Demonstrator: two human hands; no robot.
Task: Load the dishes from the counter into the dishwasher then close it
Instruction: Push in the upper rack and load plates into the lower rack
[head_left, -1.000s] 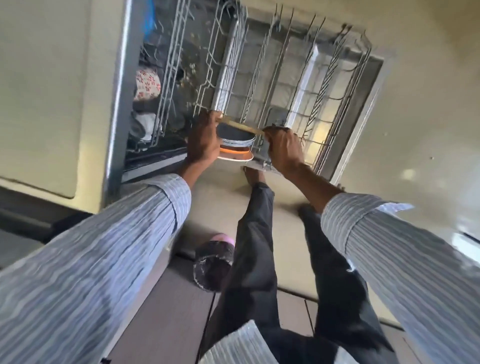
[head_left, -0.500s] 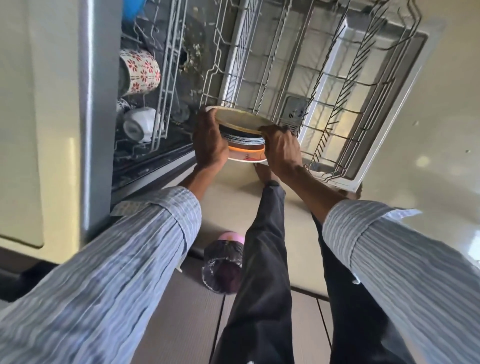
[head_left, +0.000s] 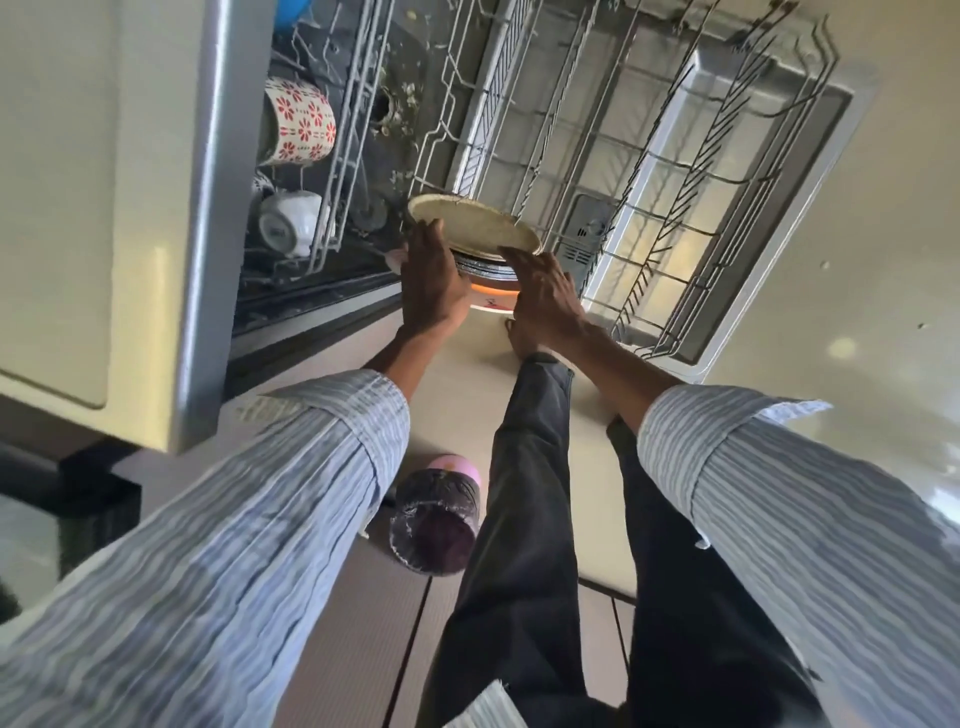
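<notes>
Over the pulled-out lower rack (head_left: 649, 171) of the open dishwasher (head_left: 810, 218), a stack of dishes is held between two hands: a cream plate (head_left: 475, 228) is seen on top, with a striped dish and an orange-rimmed bowl (head_left: 493, 296) beneath it. The left hand (head_left: 434, 283) is pressed against the stack's left side, its fingers curled round the plate's rim; the right hand (head_left: 545, 293) is laid on the right side, its fingers spread over the plate's near edge and the dishes below. The stack is tilted and not yet set among the wire tines. A slip is judged possible: the top plate may slide off if the tilt is increased, or a rim may be caught on a tine and chipped. A floral mug (head_left: 301, 122) and a white cup (head_left: 288, 223) are already lodged in the upper rack (head_left: 343, 156).
</notes>
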